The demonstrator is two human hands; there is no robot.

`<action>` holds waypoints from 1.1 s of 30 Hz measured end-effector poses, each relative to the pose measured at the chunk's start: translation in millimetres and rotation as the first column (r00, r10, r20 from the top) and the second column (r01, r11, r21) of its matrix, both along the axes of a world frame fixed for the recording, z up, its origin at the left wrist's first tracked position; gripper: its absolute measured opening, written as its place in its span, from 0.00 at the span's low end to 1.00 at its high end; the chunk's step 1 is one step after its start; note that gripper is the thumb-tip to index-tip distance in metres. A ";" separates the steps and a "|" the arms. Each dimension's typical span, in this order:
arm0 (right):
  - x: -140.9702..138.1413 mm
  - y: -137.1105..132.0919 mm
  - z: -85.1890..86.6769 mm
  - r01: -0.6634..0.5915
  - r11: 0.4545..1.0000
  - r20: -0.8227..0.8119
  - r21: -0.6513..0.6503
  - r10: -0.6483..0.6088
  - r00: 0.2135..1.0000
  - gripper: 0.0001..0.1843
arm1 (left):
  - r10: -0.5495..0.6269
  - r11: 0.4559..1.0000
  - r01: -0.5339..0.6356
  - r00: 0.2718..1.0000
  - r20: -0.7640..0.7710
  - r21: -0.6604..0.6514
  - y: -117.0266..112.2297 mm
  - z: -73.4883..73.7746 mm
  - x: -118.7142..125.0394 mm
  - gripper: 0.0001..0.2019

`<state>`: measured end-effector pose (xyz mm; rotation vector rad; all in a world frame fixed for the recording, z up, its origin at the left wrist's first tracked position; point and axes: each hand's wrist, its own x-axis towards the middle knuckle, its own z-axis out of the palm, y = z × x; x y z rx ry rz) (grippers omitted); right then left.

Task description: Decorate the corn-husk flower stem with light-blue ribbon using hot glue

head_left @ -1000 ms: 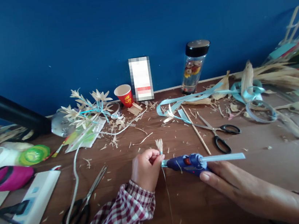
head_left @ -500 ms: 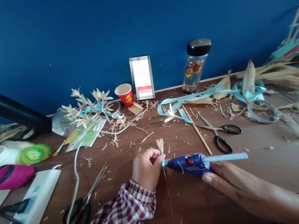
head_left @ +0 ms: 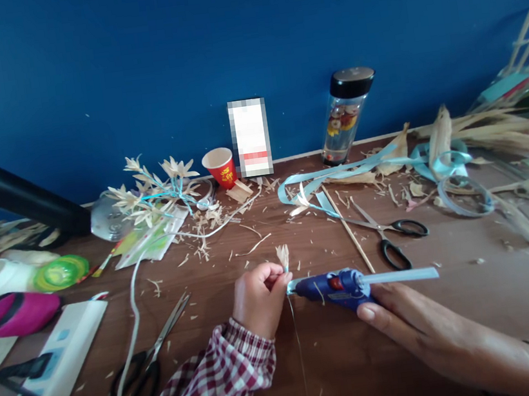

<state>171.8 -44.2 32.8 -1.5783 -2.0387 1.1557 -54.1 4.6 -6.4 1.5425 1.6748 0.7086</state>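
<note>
Between thumb and fingertips, my left hand (head_left: 259, 295) pinches a small pale husk flower (head_left: 282, 256), its frayed head pointing up. A thin wire stem (head_left: 299, 349) hangs down below the fingers. A bit of light blue ribbon shows at the stem just under the pinch. My right hand (head_left: 402, 319) is wrapped around a blue hot glue gun (head_left: 337, 286), with a clear glue stick (head_left: 404, 276) jutting from its back. The gun's nozzle points left and meets the ribbon by my left fingertips; whether glue is coming out cannot be seen.
Scissors (head_left: 142, 376) lie left of my left arm, another pair (head_left: 386, 231) at right by a thin stick (head_left: 353, 238). Finished husk flowers (head_left: 178, 170), a red paper cup (head_left: 219, 167) and a glass bottle (head_left: 346, 116) stand at the back. A white power strip (head_left: 56, 375) is at left.
Almost nothing differs. Both hands, the flower and the glue gun keep their places, and the view has shifted very slightly.
</note>
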 end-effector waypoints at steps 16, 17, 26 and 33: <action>10.1 -6.0 -9.6 0.157 0.988 0.061 0.010 -0.157 0.986 0.21 | -0.006 1.000 0.007 0.999 -0.034 0.021 -0.4 -0.6 -0.4 0.09; 7.1 -4.4 -6.4 0.128 0.992 0.050 0.019 -0.129 0.990 0.20 | -0.006 1.000 0.007 0.999 -0.035 0.021 -0.5 -0.6 -0.5 0.09; -5.4 1.7 -2.3 0.006 0.999 0.032 0.053 -0.008 0.999 0.18 | -0.016 0.999 0.017 0.999 -0.040 0.032 0.0 0.2 -1.2 0.10; -1.2 1.0 -5.2 0.050 0.993 0.026 0.109 -0.053 0.998 0.18 | -0.007 0.999 0.009 0.999 -0.048 0.041 0.5 -1.3 -0.8 0.09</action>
